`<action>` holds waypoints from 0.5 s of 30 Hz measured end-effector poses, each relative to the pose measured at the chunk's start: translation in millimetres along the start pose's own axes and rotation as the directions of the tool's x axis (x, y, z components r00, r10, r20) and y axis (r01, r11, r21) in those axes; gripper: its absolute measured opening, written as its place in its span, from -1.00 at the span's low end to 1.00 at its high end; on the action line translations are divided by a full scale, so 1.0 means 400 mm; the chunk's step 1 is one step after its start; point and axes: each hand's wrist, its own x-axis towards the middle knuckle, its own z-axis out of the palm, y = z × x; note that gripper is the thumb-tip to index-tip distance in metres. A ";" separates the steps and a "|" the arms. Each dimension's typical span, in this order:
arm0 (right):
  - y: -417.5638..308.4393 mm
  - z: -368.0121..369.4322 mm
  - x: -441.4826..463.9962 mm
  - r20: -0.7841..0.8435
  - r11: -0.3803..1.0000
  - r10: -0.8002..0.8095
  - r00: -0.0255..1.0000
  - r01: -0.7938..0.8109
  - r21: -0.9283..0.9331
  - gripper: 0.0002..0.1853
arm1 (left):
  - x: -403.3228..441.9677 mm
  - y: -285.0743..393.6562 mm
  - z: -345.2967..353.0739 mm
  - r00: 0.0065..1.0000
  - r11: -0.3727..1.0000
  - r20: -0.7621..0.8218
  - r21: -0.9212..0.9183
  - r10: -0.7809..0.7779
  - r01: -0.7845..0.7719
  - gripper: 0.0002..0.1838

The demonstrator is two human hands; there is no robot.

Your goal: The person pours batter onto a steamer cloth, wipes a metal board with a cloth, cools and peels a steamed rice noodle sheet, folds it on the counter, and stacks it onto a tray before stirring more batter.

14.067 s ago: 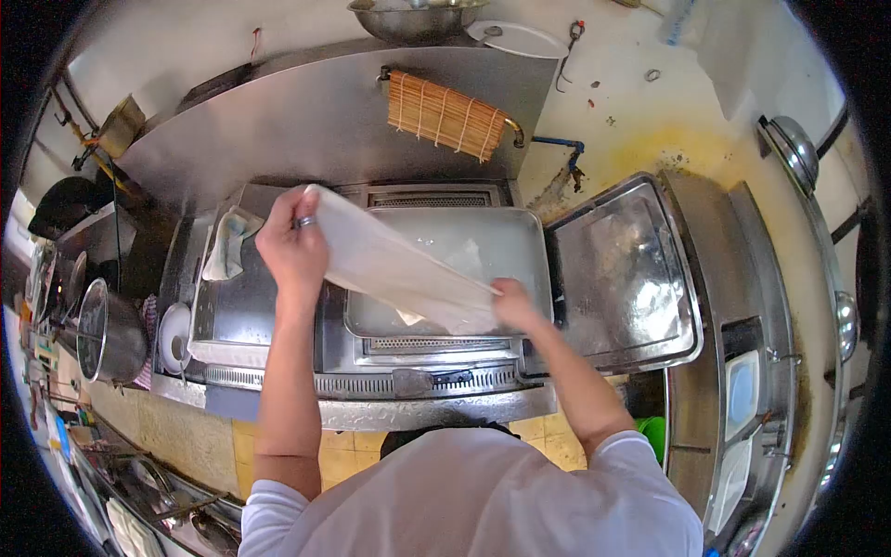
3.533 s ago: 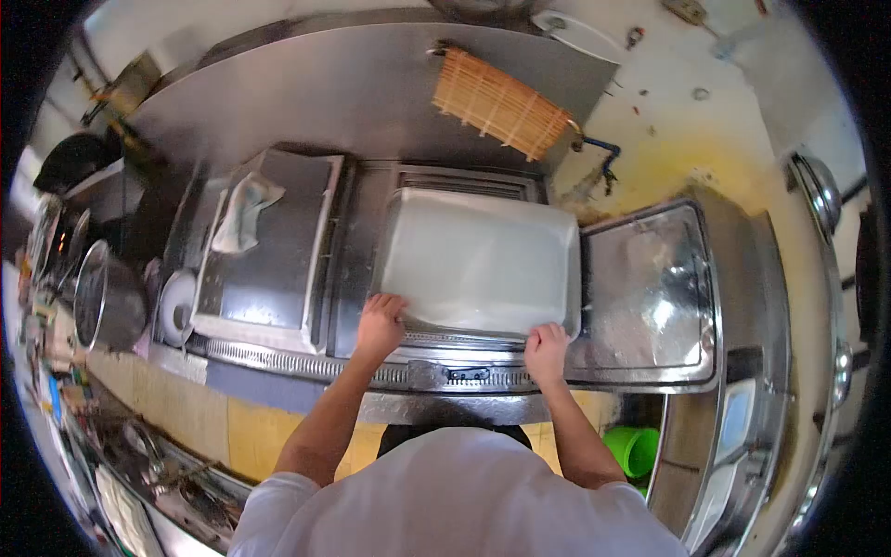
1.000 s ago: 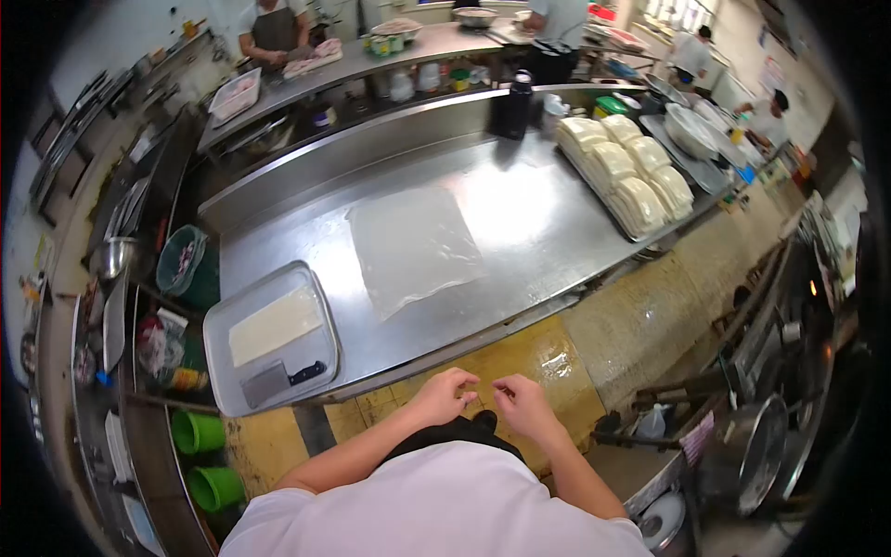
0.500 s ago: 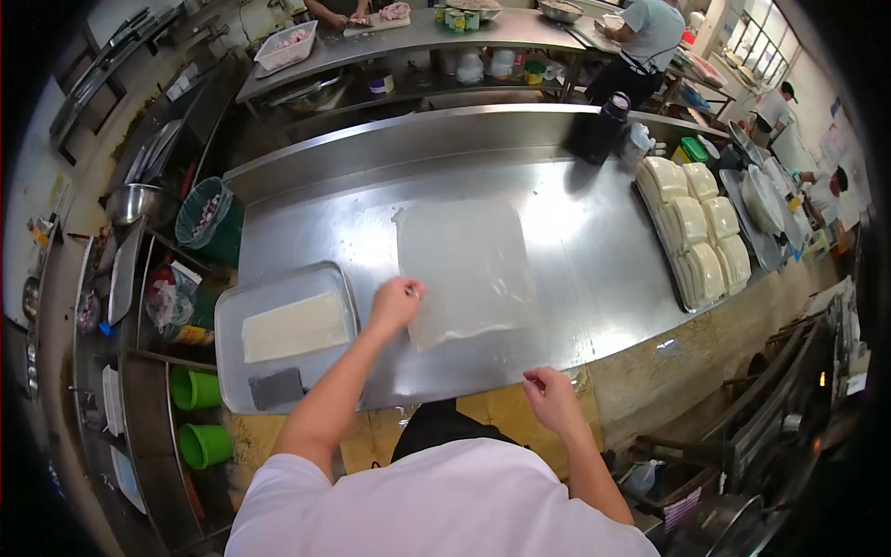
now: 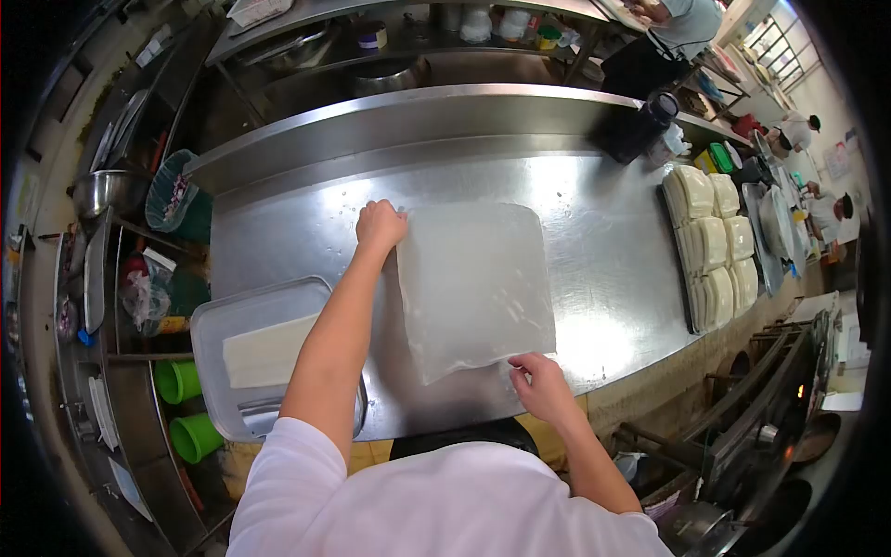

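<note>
A thin translucent sheet lies nearly flat on the steel worktable, its front edge wavy. My left hand is closed at the sheet's far left corner, fingertips on its edge. My right hand is at the front edge, toward the right, with thumb and index finger pinched at the sheet's rim. Under my left forearm sits a clear shallow tray. Inside it are a flat cream-coloured slab and a shiny flat metal piece, partly hidden by my arm.
A dark tray with stacked, wrapped cream-coloured packs stands at the right. A dark bottle is by the raised back ledge. Green bins sit on a low left shelf. Stove equipment is at right; a co-worker stands beyond.
My left hand has moved away from me, from the sheet's left side to its far corner. My right hand has moved forward onto the front edge. The view has tilted down.
</note>
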 end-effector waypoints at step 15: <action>0.054 -0.018 0.047 0.043 0.998 -0.057 0.997 0.057 0.013 -0.79 | 0.007 0.023 0.026 0.999 0.998 0.018 -0.052 -0.044 0.045 -0.66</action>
